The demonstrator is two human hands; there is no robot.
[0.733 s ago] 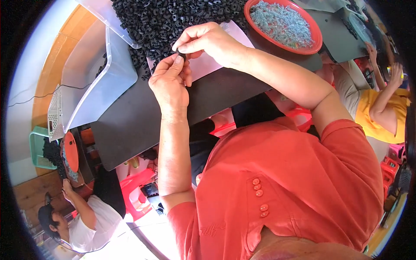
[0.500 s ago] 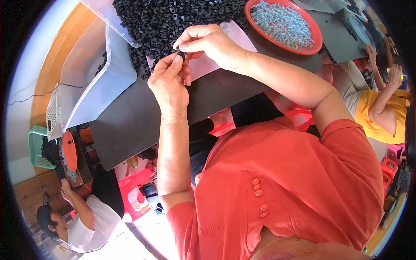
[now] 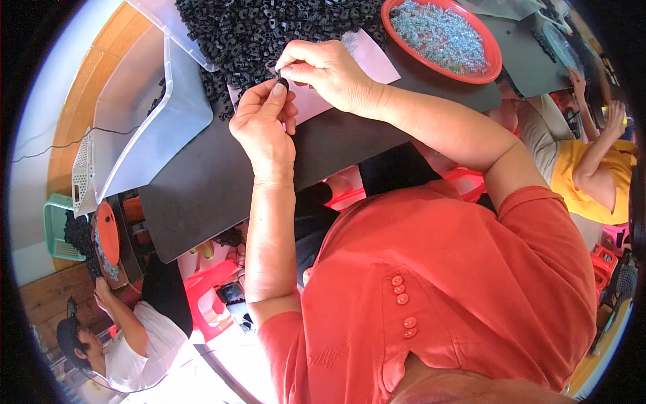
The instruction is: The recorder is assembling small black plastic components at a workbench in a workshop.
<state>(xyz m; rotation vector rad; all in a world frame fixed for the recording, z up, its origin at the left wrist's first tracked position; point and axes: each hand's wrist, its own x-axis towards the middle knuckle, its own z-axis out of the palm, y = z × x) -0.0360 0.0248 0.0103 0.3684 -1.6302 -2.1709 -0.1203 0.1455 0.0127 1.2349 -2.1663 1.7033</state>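
Note:
Between thumb and fingers, my left hand (image 3: 264, 121) grips a small black plastic part (image 3: 282, 83). My right hand (image 3: 330, 73) is just above it, thumb and forefinger pinched at the part's upper end; anything tiny between those fingertips is hidden. Both hands are over a pink sheet (image 3: 370, 59) near the front of the dark table (image 3: 202, 195). Beyond them spreads a large heap of similar black parts (image 3: 235, 34). A red round tray (image 3: 494, 64) full of small, clear, shiny pieces (image 3: 437, 37) stands to the right of the heap.
A translucent plastic bin (image 3: 182, 114) lies tipped at the left. Farther left, a person in white (image 3: 148, 343) works by a green basket (image 3: 59, 236) and an orange-red lid-like disc (image 3: 108, 234). Another person in yellow (image 3: 599, 175) is at the right. Red stools (image 3: 208, 310) stand below.
Both hands stay over the pink sheet with the black part. The right hand has shifted slightly right and down, its fingertips still pinched close to the left hand's.

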